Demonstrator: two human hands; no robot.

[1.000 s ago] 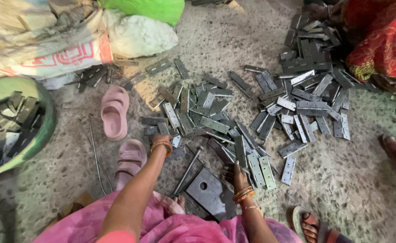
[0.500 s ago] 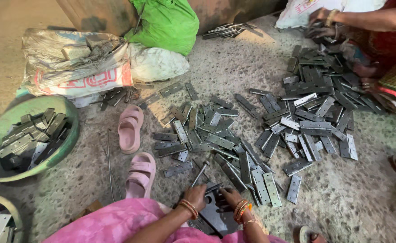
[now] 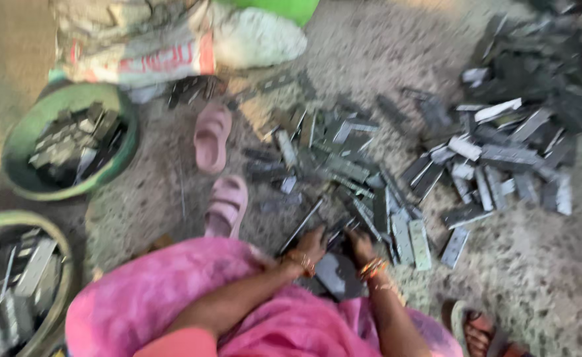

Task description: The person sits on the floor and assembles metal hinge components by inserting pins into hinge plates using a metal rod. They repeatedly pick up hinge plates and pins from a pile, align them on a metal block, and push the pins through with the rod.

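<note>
Both hands have stayed low by the dark plate [image 3: 337, 274] since half a second ago, while my view has swung left, bringing two green basins into sight. My left hand [image 3: 312, 246] and right hand [image 3: 359, 243] rest on strips just beyond the plate; blur hides whether either is closed on one. Beyond them lies the strip pile [image 3: 344, 165], kept within reach. Left of it, pink sandals [image 3: 213, 135], then the nearer basin [image 3: 23, 225].

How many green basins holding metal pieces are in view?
2: one green basin at the left beside the pink sandals, another basin at the lower-left edge, partly cut off. Others may lie outside the frame.
</note>
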